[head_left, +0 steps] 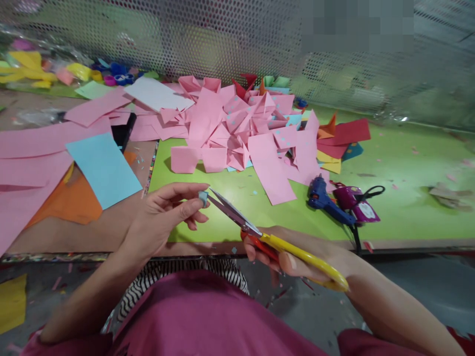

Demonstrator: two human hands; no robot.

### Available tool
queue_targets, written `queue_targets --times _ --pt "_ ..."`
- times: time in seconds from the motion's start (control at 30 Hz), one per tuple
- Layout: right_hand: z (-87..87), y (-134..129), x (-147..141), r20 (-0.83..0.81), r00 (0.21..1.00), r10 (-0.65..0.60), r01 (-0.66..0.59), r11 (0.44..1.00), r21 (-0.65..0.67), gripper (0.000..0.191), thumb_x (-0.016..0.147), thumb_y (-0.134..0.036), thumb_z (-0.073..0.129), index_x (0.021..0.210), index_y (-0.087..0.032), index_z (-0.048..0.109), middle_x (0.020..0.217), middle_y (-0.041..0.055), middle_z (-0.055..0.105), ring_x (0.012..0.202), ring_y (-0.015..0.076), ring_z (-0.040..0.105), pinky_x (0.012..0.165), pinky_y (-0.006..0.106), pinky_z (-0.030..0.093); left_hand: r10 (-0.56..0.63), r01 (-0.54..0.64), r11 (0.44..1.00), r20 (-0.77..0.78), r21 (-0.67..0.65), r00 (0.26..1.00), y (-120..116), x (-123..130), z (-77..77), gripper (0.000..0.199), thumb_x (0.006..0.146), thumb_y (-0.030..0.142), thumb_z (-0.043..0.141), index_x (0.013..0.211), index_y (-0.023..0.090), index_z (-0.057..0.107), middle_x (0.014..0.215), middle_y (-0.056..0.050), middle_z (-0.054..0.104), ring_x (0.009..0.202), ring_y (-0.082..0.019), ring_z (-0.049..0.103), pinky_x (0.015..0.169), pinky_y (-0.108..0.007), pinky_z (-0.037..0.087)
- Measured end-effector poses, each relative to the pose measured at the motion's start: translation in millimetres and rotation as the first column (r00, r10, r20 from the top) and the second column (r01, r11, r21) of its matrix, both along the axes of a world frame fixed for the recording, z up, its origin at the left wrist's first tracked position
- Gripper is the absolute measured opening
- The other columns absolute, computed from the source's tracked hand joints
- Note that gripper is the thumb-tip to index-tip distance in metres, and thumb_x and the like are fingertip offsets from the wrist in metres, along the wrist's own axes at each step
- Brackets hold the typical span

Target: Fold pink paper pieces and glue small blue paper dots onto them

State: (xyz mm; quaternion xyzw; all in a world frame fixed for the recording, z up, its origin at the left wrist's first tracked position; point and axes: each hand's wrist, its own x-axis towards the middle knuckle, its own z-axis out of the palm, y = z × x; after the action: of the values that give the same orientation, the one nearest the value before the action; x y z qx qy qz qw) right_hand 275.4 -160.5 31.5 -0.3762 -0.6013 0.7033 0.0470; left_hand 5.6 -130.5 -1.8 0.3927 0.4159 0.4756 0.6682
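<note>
Our left hand [163,215] pinches a tiny blue paper scrap [202,198] between thumb and forefinger, fingers clamped on it, above the green surface [408,163]. Our right hand [297,257] is closed round the yellow-handled scissors [260,235], blades slightly apart, tips just beside the scrap at its 3 o'clock. The scrap is so small that we judge the blades could nick the fingertip, or the piece could slip and drop. The left wrist is bent inward, palm facing us; the right forearm comes in from 5 o'clock. The pink folded papers [237,128] lie at 12 o'clock, a blue glue gun [324,200] at 2 o'clock.
</note>
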Motion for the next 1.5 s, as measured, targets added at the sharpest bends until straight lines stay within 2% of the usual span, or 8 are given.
queue_targets --times 0.13,0.23,0.37,0.47,0.63,0.83,1.13,1.5 --pt "0.1 -3.3 0.2 0.012 0.999 -0.049 0.050 0.992 -0.112 0.052 0.086 -0.069 0.062 0.099 -0.019 0.060 0.076 -0.0029 0.048 0.063 0.0102 0.044 0.054 0.022 0.048 0.024 -0.011 0.993 -0.115 0.115 0.993 -2.2 -0.5 0.5 0.031 0.075 0.028 0.085 0.106 0.025 0.078 0.079 0.002 0.074 0.063 -0.011 0.071 0.058 -0.018 0.059" --pt "-2.7 -5.8 1.5 0.039 0.996 -0.084 0.090 0.977 -0.191 0.046 0.086 -0.062 0.065 0.097 -0.018 0.061 0.076 -0.0029 0.048 0.063 0.0098 0.045 0.051 0.020 0.044 -0.011 0.028 0.994 -0.158 0.105 0.987 -2.7 -1.2 1.3 0.020 0.078 0.032 0.083 0.095 0.023 0.079 0.082 -0.001 0.076 0.065 -0.011 0.071 0.061 -0.019 0.059" --pt "-5.9 -5.7 6.2 0.034 0.998 -0.061 0.066 0.980 -0.187 0.038 0.092 -0.056 0.061 0.096 -0.019 0.060 0.076 -0.0031 0.049 0.063 0.0088 0.044 0.054 0.019 0.045 -0.010 0.022 0.995 -0.130 0.096 0.991 -2.0 -2.8 0.1 0.016 0.077 0.034 0.084 0.086 0.022 0.077 0.078 -0.001 0.076 0.063 -0.011 0.069 0.059 -0.019 0.057" --pt "-7.2 -6.4 9.4 -0.013 1.000 -0.010 0.008 0.986 -0.166 0.045 0.085 -0.060 0.069 0.100 -0.020 0.059 0.077 -0.0048 0.047 0.061 0.0075 0.041 0.054 0.018 0.045 0.030 -0.017 0.994 -0.115 0.108 0.993 -1.3 -3.6 -0.8 0.021 0.076 0.031 0.084 0.094 0.023 0.076 0.075 0.001 0.073 0.062 -0.012 0.069 0.058 -0.020 0.056" --pt "-8.1 -10.0 10.0 0.017 0.998 -0.063 0.065 0.963 -0.263 0.039 0.093 -0.059 0.059 0.098 -0.020 0.058 0.071 -0.0058 0.040 0.056 0.0077 0.035 0.048 0.019 0.039 0.077 -0.063 0.988 -0.098 0.141 0.992 -1.4 -2.5 -2.3 0.022 0.076 0.031 0.084 0.093 0.024 0.072 0.075 0.003 0.072 0.057 -0.011 0.069 0.049 -0.017 0.051" --pt "-8.6 -10.9 11.7 -0.002 0.999 -0.039 0.039 0.986 -0.164 0.035 0.089 -0.052 0.066 0.101 -0.019 0.060 0.074 -0.0055 0.044 0.060 0.0075 0.037 0.052 0.019 0.040 0.028 -0.019 0.995 -0.088 0.094 0.996 -2.0 -2.1 -2.3 0.024 0.076 0.030 0.085 0.095 0.023 0.072 0.076 0.002 0.073 0.058 -0.011 0.071 0.047 -0.016 0.050" --pt "-11.8 -10.8 9.3 0.000 0.996 -0.088 0.087 0.978 -0.190 0.027 0.092 -0.047 0.064 0.098 -0.021 0.060 0.070 -0.0037 0.047 0.058 0.0096 0.040 0.048 0.019 0.040 0.054 -0.048 0.996 -0.079 0.069 0.995 -0.6 -2.1 -2.0 0.021 0.076 0.032 0.085 0.087 0.021 0.070 0.075 0.001 0.074 0.058 -0.013 0.071 0.046 -0.018 0.052" --pt "-2.8 -6.1 2.3 0.039 0.997 -0.064 0.069 0.983 -0.168 0.034 0.086 -0.051 0.068 0.096 -0.019 0.062 0.073 -0.0039 0.051 0.060 0.0080 0.043 0.051 0.018 0.040 0.068 -0.060 0.992 -0.062 0.113 0.996 -2.2 -2.2 -2.0 0.019 0.076 0.026 0.083 0.084 0.020 0.067 0.069 0.005 0.069 0.056 -0.011 0.072 0.044 -0.013 0.053"
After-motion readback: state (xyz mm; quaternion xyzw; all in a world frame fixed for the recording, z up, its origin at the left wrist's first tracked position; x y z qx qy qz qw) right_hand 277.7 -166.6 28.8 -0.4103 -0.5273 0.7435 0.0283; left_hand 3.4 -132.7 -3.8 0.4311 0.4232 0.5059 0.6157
